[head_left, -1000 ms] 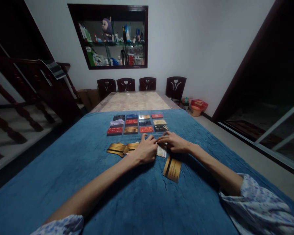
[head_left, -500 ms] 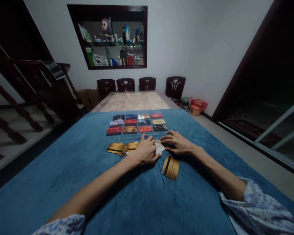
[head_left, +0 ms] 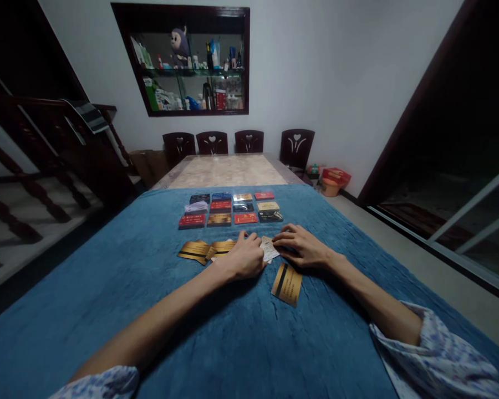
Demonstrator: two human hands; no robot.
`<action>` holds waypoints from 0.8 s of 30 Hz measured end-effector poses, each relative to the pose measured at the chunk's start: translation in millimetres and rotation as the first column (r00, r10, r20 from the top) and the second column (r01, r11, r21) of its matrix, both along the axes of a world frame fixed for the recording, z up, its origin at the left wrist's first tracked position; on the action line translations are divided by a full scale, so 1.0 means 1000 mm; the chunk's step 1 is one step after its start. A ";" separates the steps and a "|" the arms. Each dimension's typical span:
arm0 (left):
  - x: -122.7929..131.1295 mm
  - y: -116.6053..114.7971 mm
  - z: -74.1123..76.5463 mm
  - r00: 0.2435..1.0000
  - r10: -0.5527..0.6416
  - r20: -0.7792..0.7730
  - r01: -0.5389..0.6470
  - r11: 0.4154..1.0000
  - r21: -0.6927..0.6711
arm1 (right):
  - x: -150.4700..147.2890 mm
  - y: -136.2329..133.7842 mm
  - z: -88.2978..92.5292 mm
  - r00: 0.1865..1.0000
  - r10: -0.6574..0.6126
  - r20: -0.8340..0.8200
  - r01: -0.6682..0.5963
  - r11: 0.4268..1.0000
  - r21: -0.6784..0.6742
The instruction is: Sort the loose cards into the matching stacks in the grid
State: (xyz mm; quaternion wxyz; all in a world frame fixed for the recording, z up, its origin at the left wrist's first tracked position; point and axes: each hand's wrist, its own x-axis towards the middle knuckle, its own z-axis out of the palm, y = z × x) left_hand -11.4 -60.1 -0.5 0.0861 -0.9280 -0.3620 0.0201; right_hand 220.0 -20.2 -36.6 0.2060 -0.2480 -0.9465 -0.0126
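Note:
My left hand is closed, its fingers curled and thumb tucked in, over loose cards on the blue cloth; its fingertips are partly hidden. A white printed card lies between my two hands. The bent, slightly parted fingers of my right hand rest on that card's right edge. One gold card with a black stripe lies alone, just below my right hand. To the left of my left hand, more gold cards overlap, some partly covered by the hand and wrist.
Beyond my hands, several card stacks stand in rows, among them a red stack and a gold stack. A blue cloth covers the near part of the table. Dark chairs stand at its far end.
My left thumb has drawn in and the left fingers have curled tighter over the cards. The right hand has barely moved. The whole view has shifted slightly.

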 end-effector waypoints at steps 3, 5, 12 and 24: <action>0.001 0.000 0.001 0.999 -0.027 -0.033 0.028 0.999 0.031 | -0.001 -0.002 0.001 0.999 0.016 -0.027 -0.016 1.000 -0.005; 0.001 -0.001 0.002 0.998 -0.040 -0.046 0.042 0.999 0.033 | -0.002 -0.003 0.002 0.998 0.032 -0.045 -0.032 0.999 0.001; -0.006 0.002 0.012 0.999 -0.050 -0.004 0.050 0.998 -0.049 | -0.003 -0.002 -0.002 0.995 0.057 -0.082 -0.051 0.996 0.067; -0.009 0.015 0.009 0.991 -0.027 0.132 0.017 0.997 0.073 | -0.003 0.006 -0.014 0.968 -0.035 -0.249 0.084 0.979 0.188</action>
